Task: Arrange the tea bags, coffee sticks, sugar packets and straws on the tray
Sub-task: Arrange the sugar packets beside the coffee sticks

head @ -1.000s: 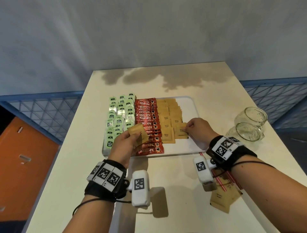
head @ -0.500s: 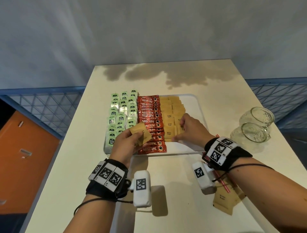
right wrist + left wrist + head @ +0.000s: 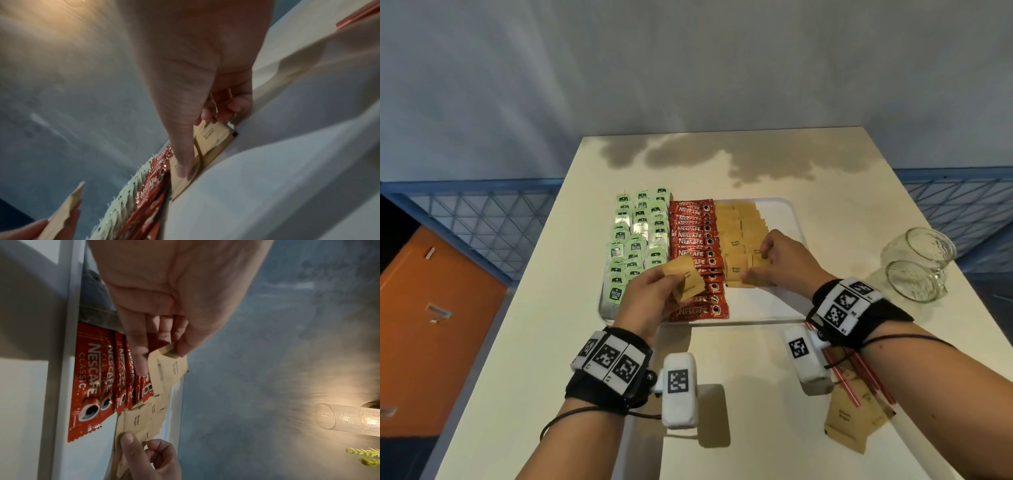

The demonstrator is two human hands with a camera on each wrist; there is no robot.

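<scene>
My left hand [image 3: 654, 294] grips a small stack of brown sugar packets [image 3: 684, 279], held above the near end of the Nescafé coffee sticks [image 3: 697, 253] on the white tray [image 3: 787, 219]. My right hand [image 3: 779, 262] pinches the nearest packet of the sugar column [image 3: 739, 236], thumb pressing its near edge flat against the tray. The open slot lies at the near end of that column, rightward of my left grip and directly under my right, so the right hand is the nearer one. Green tea bags [image 3: 637, 236] fill the tray's left. Red straws [image 3: 859, 377] and spare sugar packets [image 3: 849, 421] wait on the desk [image 3: 756, 445] beside two glass jars [image 3: 914, 267].
</scene>
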